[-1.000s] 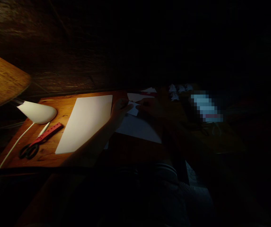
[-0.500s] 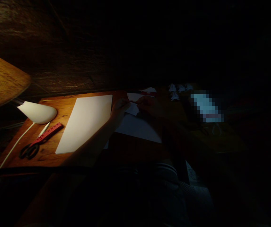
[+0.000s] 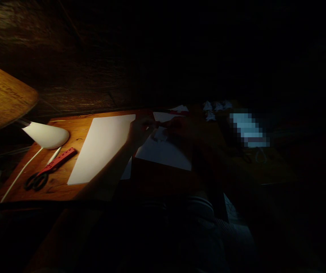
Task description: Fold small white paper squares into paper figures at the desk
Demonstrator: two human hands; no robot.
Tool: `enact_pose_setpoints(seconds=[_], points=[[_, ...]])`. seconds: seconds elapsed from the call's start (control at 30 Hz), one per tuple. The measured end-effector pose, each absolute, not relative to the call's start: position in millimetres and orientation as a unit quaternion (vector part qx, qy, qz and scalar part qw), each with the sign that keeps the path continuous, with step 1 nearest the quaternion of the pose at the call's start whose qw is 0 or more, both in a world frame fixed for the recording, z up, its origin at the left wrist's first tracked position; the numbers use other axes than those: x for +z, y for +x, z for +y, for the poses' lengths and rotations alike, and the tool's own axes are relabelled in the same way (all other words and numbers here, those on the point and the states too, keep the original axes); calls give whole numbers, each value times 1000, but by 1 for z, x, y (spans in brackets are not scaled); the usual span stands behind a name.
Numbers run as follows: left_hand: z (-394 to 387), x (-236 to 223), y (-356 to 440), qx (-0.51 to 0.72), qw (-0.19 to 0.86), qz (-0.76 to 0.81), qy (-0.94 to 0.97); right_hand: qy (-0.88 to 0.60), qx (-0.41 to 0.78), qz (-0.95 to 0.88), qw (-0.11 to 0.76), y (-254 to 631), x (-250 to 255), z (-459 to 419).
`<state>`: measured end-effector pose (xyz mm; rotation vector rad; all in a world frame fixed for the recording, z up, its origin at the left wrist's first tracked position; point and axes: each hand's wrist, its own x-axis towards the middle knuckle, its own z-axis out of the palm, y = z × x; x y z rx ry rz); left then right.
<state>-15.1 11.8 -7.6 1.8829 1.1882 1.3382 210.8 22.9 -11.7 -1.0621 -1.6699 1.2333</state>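
My left hand [image 3: 140, 128] and my right hand [image 3: 177, 127] meet over a shaded white sheet [image 3: 165, 156], both with fingers closed in a pinch. Between them is a small piece of white paper [image 3: 161, 134], held at its upper edge and hanging toward me. Shadow hides the fingertips and how the paper is folded. Left of the hands lies a large bright white sheet [image 3: 100, 148], partly covered by my left forearm. Another paper piece [image 3: 165, 115] and a dark red item [image 3: 181, 112] lie just behind the hands.
Black-handled scissors with a red part [image 3: 50, 167] lie at the left near a white lamp base [image 3: 47, 135] and its cord [image 3: 22, 172]. Several small folded paper shapes [image 3: 209, 115] stand at the back right. A blurred, lit screen [image 3: 248, 131] lies farther right.
The small paper has shifted within my fingers and shows less of its face. My left hand has moved slightly left and my fingertips have come closer together.
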Motion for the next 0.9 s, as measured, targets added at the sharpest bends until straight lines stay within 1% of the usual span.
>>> enact_pose_setpoints(seconds=[0.1, 0.2, 0.33, 0.47, 0.73, 0.9], points=[[6, -3, -15, 421, 243, 391, 782, -401, 444, -707, 377, 212, -17, 25], [2, -6, -13, 354, 247, 359, 828, -414, 381, -745, 358, 214, -19, 25], [3, -12, -12, 320, 248, 359, 841, -435, 301, -788, 314, 217, -16, 23], [3, -12, -13, 310, 248, 345, 851, -424, 239, -831, 269, 218, -10, 19], [0, -9, -12, 302, 252, 338, 855, -415, 203, -861, 213, 217, -2, 16], [1, -9, -13, 296, 250, 338, 858, -365, 218, -878, 222, 217, -4, 18]])
